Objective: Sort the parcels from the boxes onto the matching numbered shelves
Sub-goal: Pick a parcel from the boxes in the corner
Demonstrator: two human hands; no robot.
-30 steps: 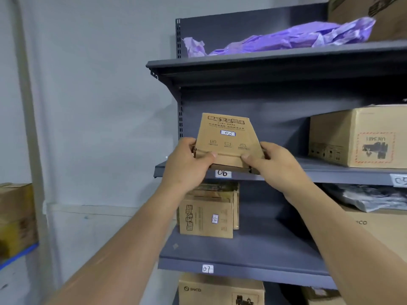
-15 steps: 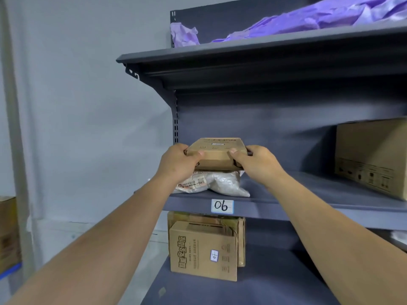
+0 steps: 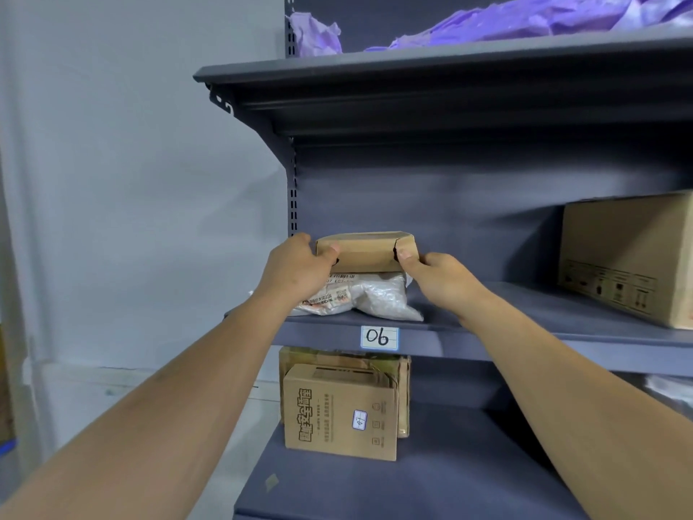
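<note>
Left hand [image 3: 300, 266] and right hand [image 3: 437, 275] pinch the flat brown cardboard parcel [image 3: 365, 252] by its ends, atop a white plastic mailer bag [image 3: 367, 298] near the grey metal shelf's [image 3: 525, 334] left front edge, above label 06 [image 3: 379, 337]; best set level, then released evenly.

Both bare arms stretch forward, the left from 7 o'clock, the right from 5 o'clock. Left hand [image 3: 296, 268] and right hand [image 3: 440, 281] grip opposite ends of a cardboard parcel [image 3: 362, 253], thumbs on its front.
</note>
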